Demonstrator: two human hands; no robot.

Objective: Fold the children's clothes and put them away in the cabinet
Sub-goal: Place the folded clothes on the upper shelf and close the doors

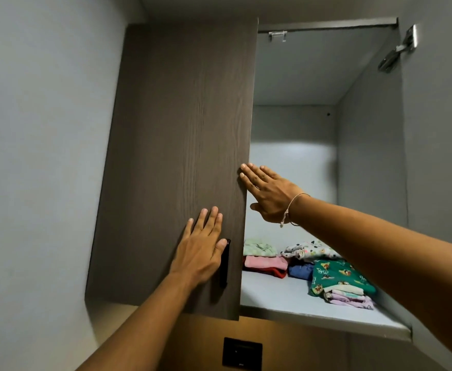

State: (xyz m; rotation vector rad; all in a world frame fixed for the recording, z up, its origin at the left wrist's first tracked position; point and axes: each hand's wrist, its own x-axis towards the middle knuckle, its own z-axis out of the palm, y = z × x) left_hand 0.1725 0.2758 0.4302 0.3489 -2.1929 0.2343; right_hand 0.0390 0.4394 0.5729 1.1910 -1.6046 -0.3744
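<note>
An overhead cabinet (369, 162) is in front of me, its dark wood-grain left door (176, 145) across the left half. My left hand (200, 247) lies flat on that door, fingers straight, thumb beside the black handle (224, 263). My right hand (267, 194) reaches in from the right with straight fingers, its fingertips touching the door's right edge. On the grey shelf (273, 295) lie folded children's clothes: a green and pink pile (262, 257) at the back, a white patterned and blue pile (303, 259), and a green cartoon-print pile (340, 282) nearer the front.
The cabinet's right side stands uncovered, with a metal hinge (398, 52) on the right wall and a catch (278, 36) under the top. A pale wall (37, 156) is to the left. Below the cabinet are a wooden panel and a black switch plate (242, 353).
</note>
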